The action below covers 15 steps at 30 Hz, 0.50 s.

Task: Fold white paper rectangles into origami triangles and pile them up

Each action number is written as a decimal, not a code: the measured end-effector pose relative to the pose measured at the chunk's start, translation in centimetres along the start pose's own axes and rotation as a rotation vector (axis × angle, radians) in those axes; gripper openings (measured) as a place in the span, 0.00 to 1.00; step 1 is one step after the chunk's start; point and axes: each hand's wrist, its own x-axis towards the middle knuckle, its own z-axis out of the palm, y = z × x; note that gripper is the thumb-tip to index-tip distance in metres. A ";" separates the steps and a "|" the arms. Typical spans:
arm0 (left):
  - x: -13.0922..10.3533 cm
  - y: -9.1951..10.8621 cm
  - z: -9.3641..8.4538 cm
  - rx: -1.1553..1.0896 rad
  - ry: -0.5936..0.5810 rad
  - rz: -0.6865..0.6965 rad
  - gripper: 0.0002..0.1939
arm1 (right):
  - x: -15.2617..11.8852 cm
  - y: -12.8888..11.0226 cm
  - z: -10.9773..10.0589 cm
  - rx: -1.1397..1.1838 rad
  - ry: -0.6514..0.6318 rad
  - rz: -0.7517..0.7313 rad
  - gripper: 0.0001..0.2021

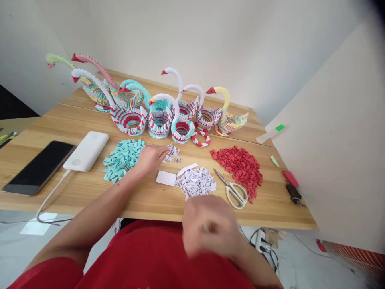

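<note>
My left hand (152, 157) reaches over the table beside the turquoise folded-paper pieces (124, 156). Its fingers are drawn together at a small group of white folded pieces (173, 151); whatever lies between the fingertips is hidden. Closer to my body, my right hand (210, 226) is raised in front of the table edge, blurred and curled closed. A small pale spot shows among its fingers, too smeared to name. Just beyond it lies a larger heap of white folded pieces (198, 182), with a white paper pad (166, 178) and a curved white strip (187, 169) alongside.
Scissors (231, 188) lie by a red heap of pieces (240, 166). Several folded-paper swans (129, 120) line the back, near a red-and-white ring (201, 139). At left are a phone (39, 166) and a cabled white power bank (87, 151). Walls (331, 132) bound the table (270, 214).
</note>
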 end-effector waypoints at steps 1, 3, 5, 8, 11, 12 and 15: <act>0.1 0.0 -0.1 0.012 0.008 -0.007 0.14 | 0.8 1.1 0.5 -0.057 0.007 0.010 0.12; 0.1 -0.1 -0.2 0.038 0.027 -0.017 0.13 | 2.2 3.6 2.1 -0.242 0.005 0.030 0.10; 0.1 0.0 -0.3 0.052 0.044 -0.017 0.14 | 2.9 5.7 3.8 -0.437 -0.044 0.034 0.10; 0.2 -0.1 -0.4 0.034 0.055 -0.013 0.14 | 2.9 7.9 5.5 -0.566 -0.130 0.046 0.13; 0.2 -0.2 -0.4 0.005 0.062 -0.018 0.14 | 2.5 9.0 5.9 -0.594 -0.125 0.018 0.08; 0.2 -0.2 -0.5 0.004 0.063 -0.020 0.14 | 2.3 9.1 5.9 -0.600 -0.110 0.001 0.07; 0.3 -0.2 -0.6 0.015 0.065 -0.023 0.14 | 2.1 9.5 6.2 -0.618 -0.074 -0.063 0.08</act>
